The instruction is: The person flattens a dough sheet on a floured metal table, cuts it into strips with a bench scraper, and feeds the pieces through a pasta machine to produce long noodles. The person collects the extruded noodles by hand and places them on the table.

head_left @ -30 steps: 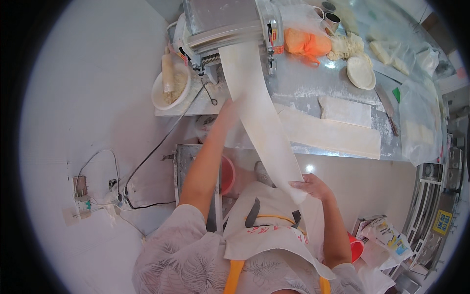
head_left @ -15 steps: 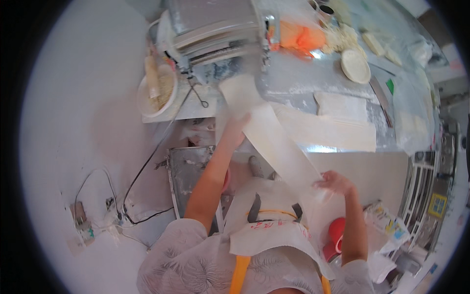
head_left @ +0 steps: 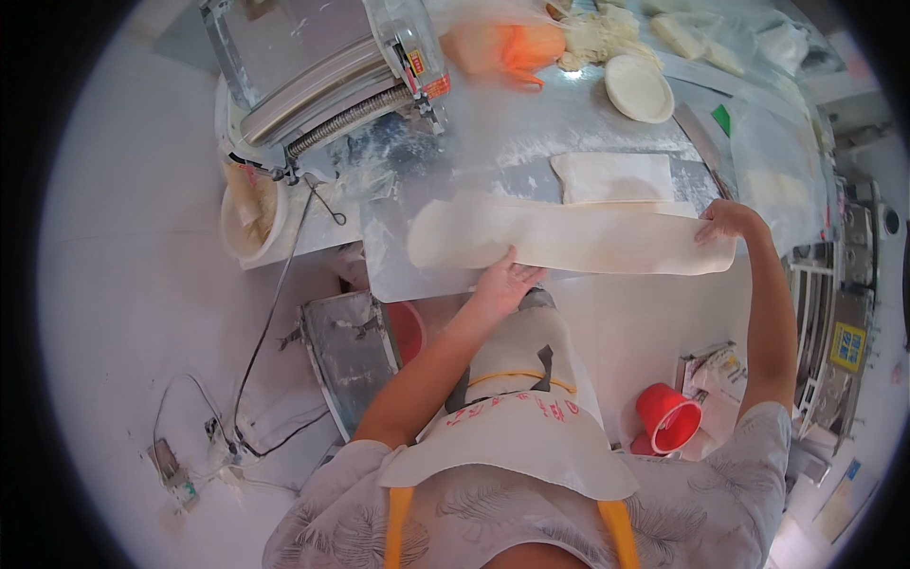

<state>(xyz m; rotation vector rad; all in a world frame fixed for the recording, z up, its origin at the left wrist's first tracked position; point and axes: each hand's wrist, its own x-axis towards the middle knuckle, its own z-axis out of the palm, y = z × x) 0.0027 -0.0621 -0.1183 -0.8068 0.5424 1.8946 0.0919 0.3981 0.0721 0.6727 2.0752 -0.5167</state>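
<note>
A long pale dough sheet (head_left: pixel 569 237) stretches left to right over the near part of the floured metal table, partly covering another flat sheet. My right hand (head_left: pixel 730 224) pinches its right end between thumb and fingers. At its near edge, left of the middle, my left hand (head_left: pixel 509 284) touches the dough with fingers stretched out and apart. Just behind the sheet lies a folded dough piece (head_left: pixel 614 178). The dough rolling machine (head_left: pixel 332 90), with steel rollers and a coiled spring, stands at the far left, apart from both hands.
A knife (head_left: pixel 703 147) and a round pale dish (head_left: pixel 639 88) lie at the back right, near clear plastic sheeting (head_left: pixel 782 180). An orange plastic bag (head_left: pixel 507 49) is farther back. Left stands a white tub (head_left: pixel 256 223) with a rolling pin. A red bucket (head_left: pixel 669 419) is below.
The dough sheet has gone from hanging slantwise off the machine to lying along the table. My right hand has moved up and rightward with its end; my left hand has come away from the machine.
</note>
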